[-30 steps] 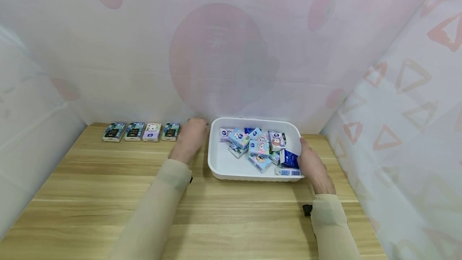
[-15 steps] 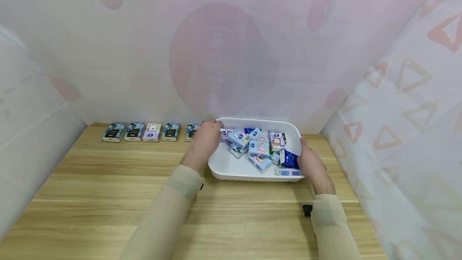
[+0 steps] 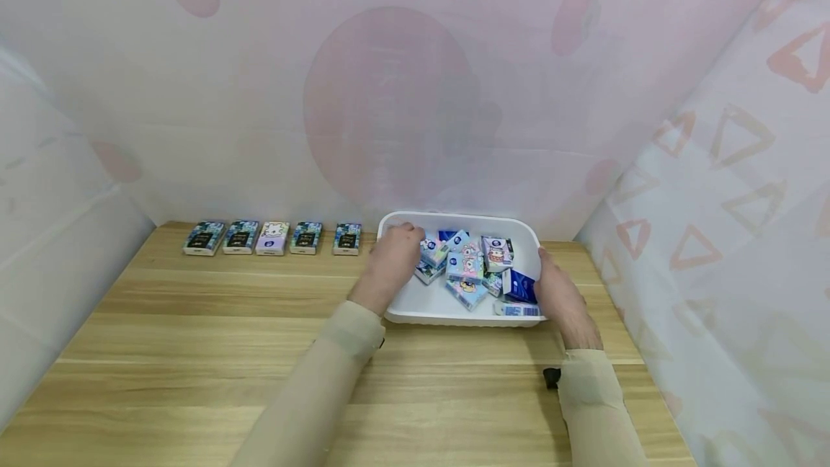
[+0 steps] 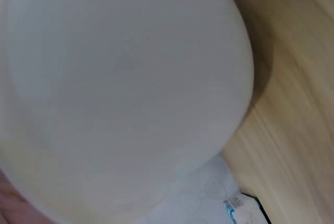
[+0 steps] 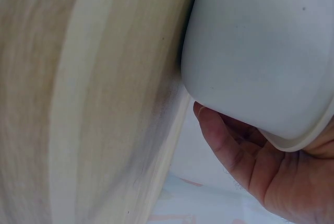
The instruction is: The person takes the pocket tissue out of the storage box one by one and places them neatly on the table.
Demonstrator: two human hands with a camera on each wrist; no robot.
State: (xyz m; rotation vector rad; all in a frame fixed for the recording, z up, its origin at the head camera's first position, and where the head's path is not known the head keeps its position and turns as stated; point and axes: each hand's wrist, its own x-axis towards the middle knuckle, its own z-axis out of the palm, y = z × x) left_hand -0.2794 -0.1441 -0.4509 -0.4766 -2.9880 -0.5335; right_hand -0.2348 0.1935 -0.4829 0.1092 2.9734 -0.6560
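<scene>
A white plastic bin (image 3: 421, 308) holds several small tissue packs in pale blue, purple and dark blue, lying loosely over one another. My left hand (image 3: 394, 258) reaches over the bin's left wall, fingers down among the packs there. Its fingertips are hidden, so a hold on a pack cannot be told. Beside it lies a light-blue tissue pack (image 3: 433, 251). My right hand (image 3: 559, 294) grips the bin's right side; in the right wrist view its fingers (image 5: 224, 135) curl under the rim against the outer wall. The left wrist view is mostly filled by the bin's wall (image 4: 125, 78).
Left of the bin, several tissue packs stand in a row along the back edge, the rightmost a dark floral pack (image 3: 346, 239); a purple pack (image 3: 273, 238) sits among them. Patterned cloth walls (image 3: 259, 128) enclose the wooden table (image 3: 194, 352).
My left hand has moved right from the row's end, over the bin's wall and into it, uncovering a dark floral pack on the table. The right hand has stayed on the bin.
</scene>
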